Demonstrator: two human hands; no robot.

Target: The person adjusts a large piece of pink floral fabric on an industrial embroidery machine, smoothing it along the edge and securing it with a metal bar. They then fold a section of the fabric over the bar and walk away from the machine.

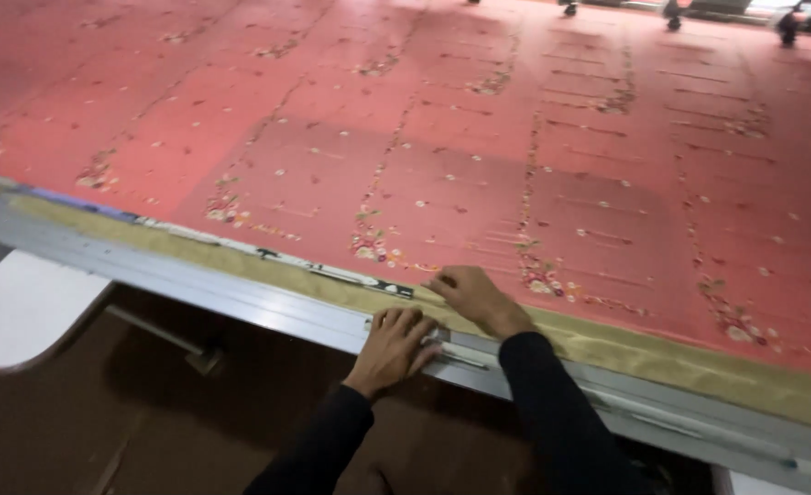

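A wide sheet of pink fabric [479, 156] with embroidered flower rows is stretched flat across a big frame. Its near edge is a tan border strip [662, 357] lying along a grey metal rail [241, 298]. My left hand [394, 346] lies flat on the rail, fingers spread and pressing down on a metal clip piece. My right hand [475, 298] rests just beyond it on the tan border, fingers curled onto the cloth edge, pressing or pinching it. Both arms wear black sleeves.
A narrow patterned tape [268, 255] runs along the fabric edge to the left of my hands. Below the rail is brown floor [149, 422] and a white panel [21, 307] at left. Machine parts stand at the far top right [786, 23].
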